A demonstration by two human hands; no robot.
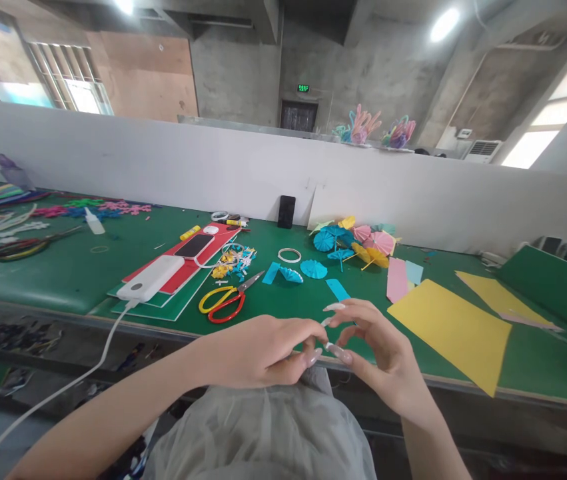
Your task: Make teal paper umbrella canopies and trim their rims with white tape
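Note:
At the table's front edge, my left hand (276, 353) is closed in a pinch, thumb against the bent fingers. My right hand (383, 347) curls in from the other side, its thumb tip meeting the left fingertips. A tiny whitish bit seems to sit where they meet, too small to name. Just beyond lie a blue paper strip (337, 290), a round pleated blue paper piece (314, 269) and a half-folded blue one (290, 275). Scissors (226, 303) with one yellow and one red handle rest left of my hands.
Small paper umbrellas (333, 238) cluster at the back, near an upright black phone (286, 211) and a roll of tape (289, 255). Yellow paper (456, 327) lies right. Leftward are a white power bank (150, 277) with its cable, coloured boards, paper scraps (236, 261) and a glue bottle (94, 221).

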